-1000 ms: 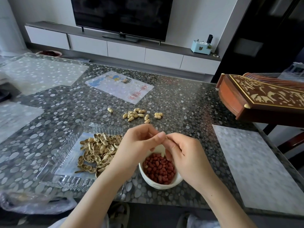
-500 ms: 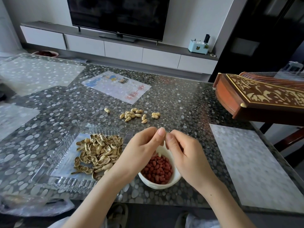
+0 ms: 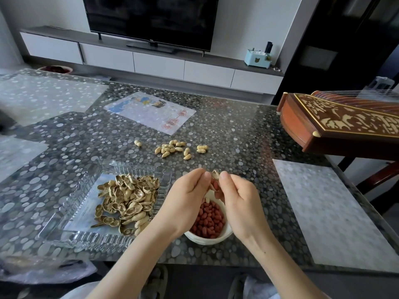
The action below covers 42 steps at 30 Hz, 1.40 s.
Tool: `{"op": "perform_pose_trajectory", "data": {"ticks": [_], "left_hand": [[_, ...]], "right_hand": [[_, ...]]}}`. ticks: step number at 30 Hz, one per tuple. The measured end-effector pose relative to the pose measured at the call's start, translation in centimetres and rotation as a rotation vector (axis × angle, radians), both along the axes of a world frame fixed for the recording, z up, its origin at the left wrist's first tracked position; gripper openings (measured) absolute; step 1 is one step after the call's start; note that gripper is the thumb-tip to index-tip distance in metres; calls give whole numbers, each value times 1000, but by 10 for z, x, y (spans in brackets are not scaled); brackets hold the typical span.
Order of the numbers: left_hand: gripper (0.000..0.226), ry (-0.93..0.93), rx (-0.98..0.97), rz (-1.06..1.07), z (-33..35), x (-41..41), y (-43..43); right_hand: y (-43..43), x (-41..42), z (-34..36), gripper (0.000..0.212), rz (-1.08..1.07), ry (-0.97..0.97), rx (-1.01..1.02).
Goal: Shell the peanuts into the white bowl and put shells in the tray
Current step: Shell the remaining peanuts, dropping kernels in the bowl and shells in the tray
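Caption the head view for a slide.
Left hand and right hand crack a peanut over the white bowl, shells in the tray.

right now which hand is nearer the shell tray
Left. The left hand is just beside the tray; the right hand is farther off, over the white bowl.

**Tan, red-brown and white over a grey pebble pattern**

In the grip, the peanut shell (image 3: 215,175) is pale tan. Just below it, the white bowl (image 3: 207,240) holds glossy red-brown kernels (image 3: 208,219). Left of the grip, the tray (image 3: 138,169) is clear glass with ribbed walls, heaped with empty shells (image 3: 127,199) in tan and darker brown. Beyond the grip, beige unshelled peanuts (image 3: 171,148) lie on the table (image 3: 237,143), which is dark grey and dotted all over with pale oval pebbles. Right of the grip, a placemat (image 3: 323,208) is whitish with faint mottling. Farther right, an instrument (image 3: 336,124) is reddish-brown wood with gold ornament.
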<state>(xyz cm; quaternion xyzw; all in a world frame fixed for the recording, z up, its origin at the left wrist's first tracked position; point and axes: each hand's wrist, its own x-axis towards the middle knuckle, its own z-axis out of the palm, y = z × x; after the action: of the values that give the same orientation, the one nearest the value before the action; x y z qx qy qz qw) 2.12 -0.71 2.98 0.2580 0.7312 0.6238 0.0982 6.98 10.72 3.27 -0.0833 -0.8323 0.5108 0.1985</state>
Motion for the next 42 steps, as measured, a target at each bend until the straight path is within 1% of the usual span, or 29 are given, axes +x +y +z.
{"op": "perform_pose_trajectory", "data": {"ticks": [3, 7, 10, 12, 14, 16, 18, 19, 21, 23, 26, 28, 30, 31, 33, 35, 37, 40, 42], "left_hand": [[36, -28, -18, 22, -1, -1, -1], [38, -17, -66, 18, -2, -2, -3], [38, 15, -111, 46, -1, -1, -1], [39, 44, -130, 103, -1, 0, 2], [40, 62, -140, 185, -2, 1, 5], [40, 70, -177, 236, -2, 1, 5], [39, 95, -291, 245, -2, 0, 3], [38, 123, -376, 244, -3, -1, 3], [36, 181, -525, 251, -5, -4, 2], [36, 190, -576, 274, -8, -8, 1], [37, 108, -505, 297, -8, -14, -3], [38, 40, -444, 319, -6, -20, -10], [41, -8, -416, 384, -5, -28, -23], [41, -16, -423, 428, -7, -34, -30], [42, -10, -514, 534, -10, -47, -49], [44, -22, -618, 585, -14, -59, -66], [45, -35, -696, 580, -17, -66, -79], [45, -4, -763, 579, -21, -70, -85], [45, 2, -777, 598, -21, -71, -87]], "right_hand": [[6, -2, -4, 51, 36, -105, -59], [11, -3, -1, 48, 25, -294, -237], [12, -5, 0, 46, -11, -374, -281], [12, -7, -2, 45, -54, -396, -274], [15, -8, -3, 47, -115, -355, -182], [19, -8, -3, 49, -173, -300, -11], [24, -8, -1, 48, -193, -260, 140], [26, -7, -1, 47, -184, -253, 181], [29, -7, -3, 44, -152, -238, 184], [31, -7, -6, 44, -139, -215, 155], [32, -9, -8, 43, -128, -205, 148], [31, -10, -9, 38, -102, -183, 152], [26, -12, -9, 32, -61, -124, 157], [22, -13, -9, 28, -35, -99, 158], [10, -18, -8, 22, 39, -67, 163], [-5, -25, -7, 20, 101, -56, 195], [-21, -36, -7, 21, 149, -40, 260], [-43, -51, -10, 23, 205, -16, 407], [-55, -59, -12, 23, 258, -46, 521]]}}
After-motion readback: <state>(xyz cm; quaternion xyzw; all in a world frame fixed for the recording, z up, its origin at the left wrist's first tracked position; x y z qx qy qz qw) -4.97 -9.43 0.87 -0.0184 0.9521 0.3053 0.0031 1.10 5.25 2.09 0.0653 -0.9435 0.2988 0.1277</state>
